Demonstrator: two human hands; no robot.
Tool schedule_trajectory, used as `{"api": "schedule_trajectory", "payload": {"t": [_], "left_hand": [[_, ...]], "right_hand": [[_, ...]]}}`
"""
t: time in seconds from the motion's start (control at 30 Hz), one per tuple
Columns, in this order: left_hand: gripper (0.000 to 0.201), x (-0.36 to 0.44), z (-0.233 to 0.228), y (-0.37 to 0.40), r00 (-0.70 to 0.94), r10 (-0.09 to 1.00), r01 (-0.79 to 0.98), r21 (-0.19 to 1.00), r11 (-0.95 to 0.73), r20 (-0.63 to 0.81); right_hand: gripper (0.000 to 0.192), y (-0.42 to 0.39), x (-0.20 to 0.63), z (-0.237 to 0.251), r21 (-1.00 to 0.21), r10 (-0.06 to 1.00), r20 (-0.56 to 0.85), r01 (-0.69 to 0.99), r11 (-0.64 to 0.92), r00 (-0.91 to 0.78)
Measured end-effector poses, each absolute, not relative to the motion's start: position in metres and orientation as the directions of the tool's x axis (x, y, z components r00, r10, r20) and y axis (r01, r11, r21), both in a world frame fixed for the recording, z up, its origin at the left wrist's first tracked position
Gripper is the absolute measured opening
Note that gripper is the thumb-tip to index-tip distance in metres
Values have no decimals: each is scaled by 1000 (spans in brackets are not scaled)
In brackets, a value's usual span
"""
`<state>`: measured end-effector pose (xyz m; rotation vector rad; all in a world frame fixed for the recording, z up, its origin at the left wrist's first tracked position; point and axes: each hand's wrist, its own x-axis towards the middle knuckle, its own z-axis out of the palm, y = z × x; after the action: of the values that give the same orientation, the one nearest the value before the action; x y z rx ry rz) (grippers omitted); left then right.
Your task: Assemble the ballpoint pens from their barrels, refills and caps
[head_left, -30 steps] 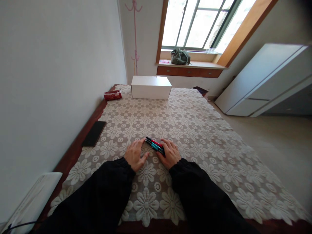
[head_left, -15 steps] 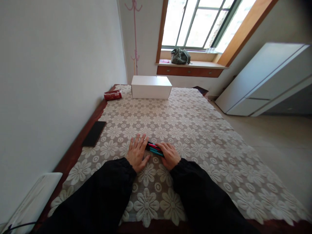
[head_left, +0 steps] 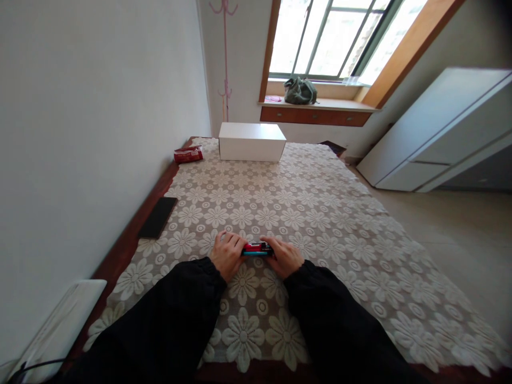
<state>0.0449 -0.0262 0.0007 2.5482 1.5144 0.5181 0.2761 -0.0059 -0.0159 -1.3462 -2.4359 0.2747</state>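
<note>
A small bundle of pens, red, black and teal, lies sideways between my hands, just above or on the flowered lace tablecloth. My left hand is closed round the bundle's left end, its fingers curled. At the other end, my right hand grips the pens between thumb and fingers. Both ends of the bundle are hidden by my fingers. Whether the pens touch the cloth I cannot tell.
At the table's far end stands a white box, with a crumpled red packet left of it. A black phone-like slab lies by the left edge. A white device with a cable sits against the wall at the near left.
My left hand, flat with fingers spread before, has curled round the left end of the pens. The bundle has turned from slanted to level. My view has shifted slightly.
</note>
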Motion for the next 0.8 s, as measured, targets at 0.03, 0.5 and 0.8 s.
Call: {"api": "schedule_trajectory", "payload": {"t": [0.03,0.5,0.8], "left_hand": [[18,46,1,-27,448,865,824,271,-498,227],[33,44,0,-30,472,851,821,239,-519,230],[34,36,1,-23,433,870,847,223,-482,238]], "right_hand": [[45,-6,276,-17,-339,836,203,765,548,-509],[47,-11,277,1,-270,753,167,705,656,-637],[17,3,300,-1,-268,719,218,668,695,-660]]}}
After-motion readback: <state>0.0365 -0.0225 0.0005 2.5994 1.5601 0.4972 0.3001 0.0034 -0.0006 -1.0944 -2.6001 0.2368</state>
